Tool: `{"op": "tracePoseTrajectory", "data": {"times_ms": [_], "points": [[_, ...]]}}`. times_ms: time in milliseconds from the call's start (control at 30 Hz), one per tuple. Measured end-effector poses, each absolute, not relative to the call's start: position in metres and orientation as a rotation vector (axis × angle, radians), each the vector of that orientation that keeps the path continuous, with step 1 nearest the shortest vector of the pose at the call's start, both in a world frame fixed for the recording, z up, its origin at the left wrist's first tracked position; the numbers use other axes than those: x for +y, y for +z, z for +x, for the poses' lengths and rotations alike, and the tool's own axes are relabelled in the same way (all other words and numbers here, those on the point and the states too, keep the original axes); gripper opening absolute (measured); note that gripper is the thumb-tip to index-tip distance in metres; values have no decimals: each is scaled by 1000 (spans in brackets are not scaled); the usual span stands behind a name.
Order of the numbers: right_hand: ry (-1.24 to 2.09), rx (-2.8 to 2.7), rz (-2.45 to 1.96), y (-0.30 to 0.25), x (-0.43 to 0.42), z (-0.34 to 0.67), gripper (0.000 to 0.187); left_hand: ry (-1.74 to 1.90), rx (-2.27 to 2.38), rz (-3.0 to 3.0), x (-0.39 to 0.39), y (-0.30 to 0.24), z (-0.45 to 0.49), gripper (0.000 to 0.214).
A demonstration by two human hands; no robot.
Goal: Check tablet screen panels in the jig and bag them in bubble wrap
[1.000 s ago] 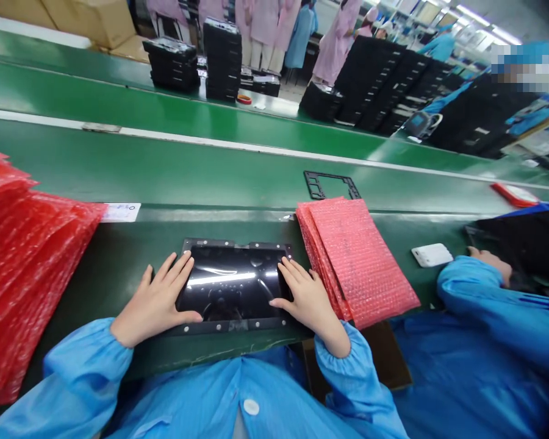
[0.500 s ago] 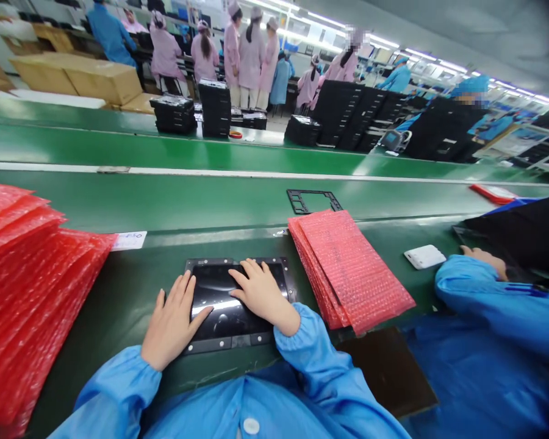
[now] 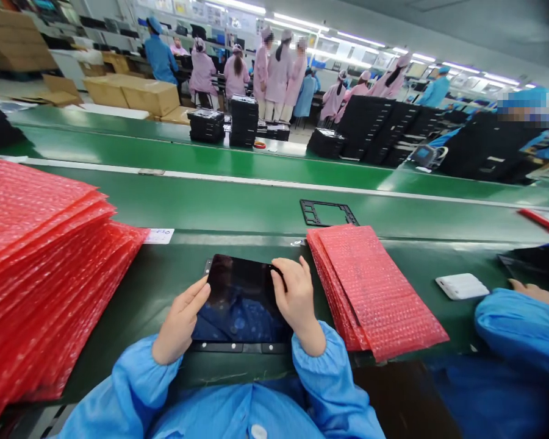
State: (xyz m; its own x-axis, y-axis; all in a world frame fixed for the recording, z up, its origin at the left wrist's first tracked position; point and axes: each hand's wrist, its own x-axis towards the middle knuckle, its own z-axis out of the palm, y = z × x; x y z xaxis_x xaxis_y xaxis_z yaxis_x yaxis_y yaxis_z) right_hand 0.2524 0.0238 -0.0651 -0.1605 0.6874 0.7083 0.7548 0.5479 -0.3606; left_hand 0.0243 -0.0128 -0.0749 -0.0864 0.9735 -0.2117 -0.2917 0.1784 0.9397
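Note:
A glossy black screen panel [image 3: 244, 299] is tilted up, its far edge raised over a dark frame [image 3: 233, 348] with pale round studs that lies on the green bench. My left hand [image 3: 182, 314] grips the panel's left edge, the thumb on the front. On its right edge my right hand [image 3: 296, 296] is closed, thumb and fingers around the upper corner. Reflections of blue cloth show on the panel. Close to my right hand lies a small stack of red bubble-wrap pouches [image 3: 379, 286].
More red bubble-wrap pouches [image 3: 64, 262] fan out on the left, beside a paper label [image 3: 159, 236]. A black plastic bracket [image 3: 328, 213] lies beyond the right stack. At right are a white device [image 3: 462, 286] and a co-worker's blue sleeve [image 3: 515, 329]. Black stacks [image 3: 363, 128] line the far bench.
Both hands, earlier spread flat on the panel and its frame, now hold the panel by its sides. Its far edge has risen and it tilts toward me. The view has turned left.

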Motion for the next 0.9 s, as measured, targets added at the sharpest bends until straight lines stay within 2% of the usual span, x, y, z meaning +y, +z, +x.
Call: {"op": "tracePoseTrajectory", "data": {"times_ms": [133,200,267,400,467,600,767,900], "points": [[-57,-1637,-1237,-59,7,275,21,1280,1080,582,-5,-60,14,60],[29,-1512,-1323,-60,-3,287,27,1290,1057,516,1,-57,7,57],[253,-1471,-1399,-63,-13,297,34,1314,1040,474,6,-57,1,52],[950,-1568,-1299,-64,-33,309,36,1334,1010,448,13,-60,-3,43],[1135,-1591,-1232,-61,-41,309,41,1327,995,473,16,-63,-4,42],[1232,-1542,-1177,-57,-49,303,50,1324,983,504,17,-70,-6,40],[1311,-1442,-1154,-64,-47,300,48,1271,1021,396,11,-64,-4,37],[1309,-1338,-1217,-77,-39,307,53,1047,1120,502,4,-47,2,54]]}}
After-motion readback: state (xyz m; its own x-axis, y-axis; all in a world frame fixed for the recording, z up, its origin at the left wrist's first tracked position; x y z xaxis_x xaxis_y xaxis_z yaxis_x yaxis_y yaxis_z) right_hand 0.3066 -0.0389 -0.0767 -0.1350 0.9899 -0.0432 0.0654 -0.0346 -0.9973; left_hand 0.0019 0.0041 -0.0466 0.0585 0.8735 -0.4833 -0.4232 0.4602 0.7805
